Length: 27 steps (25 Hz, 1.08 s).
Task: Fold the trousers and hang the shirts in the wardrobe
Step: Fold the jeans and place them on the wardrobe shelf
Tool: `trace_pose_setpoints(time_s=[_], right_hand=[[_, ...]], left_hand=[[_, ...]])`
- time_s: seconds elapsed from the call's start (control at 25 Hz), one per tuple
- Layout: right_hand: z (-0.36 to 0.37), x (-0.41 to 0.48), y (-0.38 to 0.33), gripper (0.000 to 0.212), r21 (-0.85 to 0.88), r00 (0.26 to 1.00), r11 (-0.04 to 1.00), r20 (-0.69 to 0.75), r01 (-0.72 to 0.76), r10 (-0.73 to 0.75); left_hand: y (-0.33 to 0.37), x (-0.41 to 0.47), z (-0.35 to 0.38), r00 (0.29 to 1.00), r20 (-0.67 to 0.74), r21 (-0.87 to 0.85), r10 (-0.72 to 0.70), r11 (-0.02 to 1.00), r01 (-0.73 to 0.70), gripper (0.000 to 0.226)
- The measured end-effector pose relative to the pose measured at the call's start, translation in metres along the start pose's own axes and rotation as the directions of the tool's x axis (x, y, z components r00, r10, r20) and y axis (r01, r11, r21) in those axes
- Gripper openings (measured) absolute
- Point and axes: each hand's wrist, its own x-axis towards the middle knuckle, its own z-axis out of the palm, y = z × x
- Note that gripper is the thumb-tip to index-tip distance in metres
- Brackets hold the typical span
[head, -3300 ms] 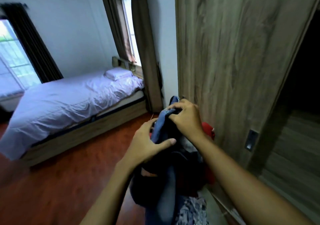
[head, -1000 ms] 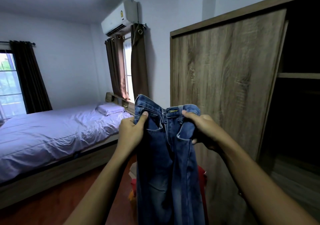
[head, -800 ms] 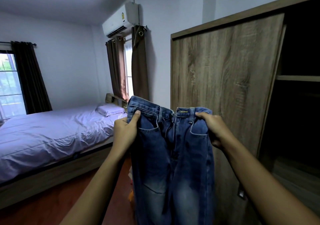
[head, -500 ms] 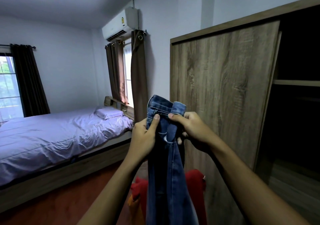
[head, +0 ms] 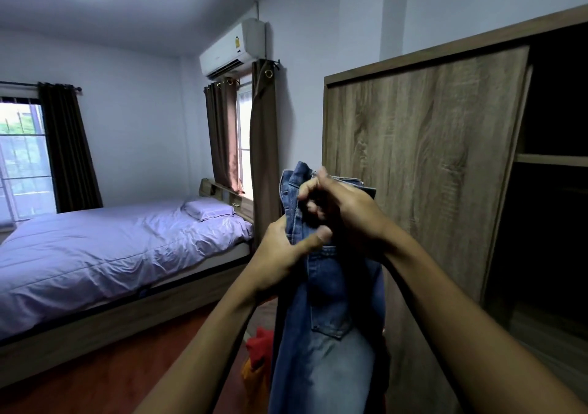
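Observation:
A pair of blue jeans (head: 327, 324) hangs in front of me, folded lengthwise with a back pocket facing me. My left hand (head: 283, 254) pinches the jeans just below the waistband, thumb across the denim. My right hand (head: 346, 210) grips the waistband at the top, fingers curled over it. The legs drop out of the frame at the bottom. The wooden wardrobe (head: 423, 165) stands right behind the jeans, its sliding door shut on the left and a dark open section with a shelf (head: 550, 159) on the right.
Red and orange clothes (head: 259, 354) lie low on the floor to the left of the jeans. A bed with lilac sheets (head: 111, 254) fills the left. Brown curtains (head: 262, 146) hang by the window beside the wardrobe. The floor is reddish wood.
The jeans were lifted from the clothes pile, spread open by the waistband, then closed leg on leg. Now my left hand has slid slightly lower and my right hand covers the waistband top.

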Motion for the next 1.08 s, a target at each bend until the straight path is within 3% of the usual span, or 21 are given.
trace_pose_setpoints(time_s=[0.12, 0.2, 0.28, 0.32, 0.36, 0.44, 0.48, 0.56, 0.64, 0.76, 0.92, 1.0, 1.08], right_hand=[[-0.008, 0.001, -0.002, 0.041, 0.231, 1.000, 0.973, 0.024, -0.010, 0.005], [-0.017, -0.004, 0.004, 0.031, 0.224, 0.986, 0.964, -0.118, 0.143, -0.119], [-0.029, -0.016, 0.013, 0.022, -0.071, 0.873, 0.931, -0.328, 0.358, -0.360], [-0.035, -0.022, 0.018, 0.029, -0.251, 0.805, 0.896, -0.397, 0.367, -0.441], [-0.043, -0.027, 0.027, 0.049, -0.384, 0.771, 0.873, -0.440, 0.301, -0.460], [-0.054, -0.035, 0.044, 0.087, -0.378, 0.897, 0.919, -0.358, 0.114, -0.258], [-0.055, -0.038, 0.053, 0.092, -0.293, 0.968, 0.956, -0.233, 0.019, -0.091], [-0.051, -0.040, 0.064, 0.064, -0.235, 0.990, 0.962, -0.023, -0.141, 0.140], [-0.049, -0.034, 0.056, 0.031, -0.281, 0.992, 0.951, -0.063, -0.126, 0.113], [-0.043, -0.016, 0.024, 0.032, -0.255, 0.982, 0.967, -0.188, -0.012, -0.038], [-0.023, 0.009, -0.022, 0.031, -0.171, 0.941, 0.976, -0.284, 0.137, -0.183], [-0.018, 0.018, -0.040, 0.034, -0.109, 0.918, 0.978, -0.337, 0.181, -0.207], [-0.022, 0.022, -0.045, 0.039, -0.052, 0.894, 0.978, -0.396, 0.203, -0.207]], left_hand=[[-0.005, -0.001, -0.007, 0.998, -0.053, -0.084, -0.022, 0.996, 0.018, 0.019], [-0.010, 0.001, -0.014, 0.993, -0.097, -0.139, -0.062, 0.989, 0.048, 0.025], [-0.010, 0.003, -0.021, 0.990, -0.127, -0.130, -0.060, 0.991, 0.043, 0.032], [-0.008, 0.004, -0.025, 0.987, -0.152, -0.111, -0.052, 0.993, 0.035, 0.032], [-0.005, 0.006, -0.029, 0.981, -0.188, -0.094, -0.039, 0.995, 0.021, 0.031], [0.006, 0.010, -0.039, 0.966, -0.259, -0.077, -0.004, 0.997, -0.017, 0.027], [0.013, 0.013, -0.043, 0.959, -0.283, -0.065, 0.024, 0.997, -0.044, 0.027], [0.025, 0.017, -0.048, 0.956, -0.276, -0.007, 0.100, 0.994, -0.106, 0.024], [0.035, 0.023, -0.053, 0.957, -0.240, 0.100, 0.162, 0.985, -0.141, 0.019], [0.054, 0.038, -0.069, 0.929, -0.279, 0.215, 0.243, 0.959, -0.186, 0.018], [0.100, 0.049, -0.075, 0.879, -0.381, 0.190, 0.286, 0.955, -0.229, 0.032], [0.101, 0.047, -0.080, 0.950, -0.263, 0.053, 0.166, 0.986, -0.157, 0.036], [0.075, 0.034, -0.083, 0.996, -0.077, -0.091, -0.037, 0.995, 0.030, 0.072]])
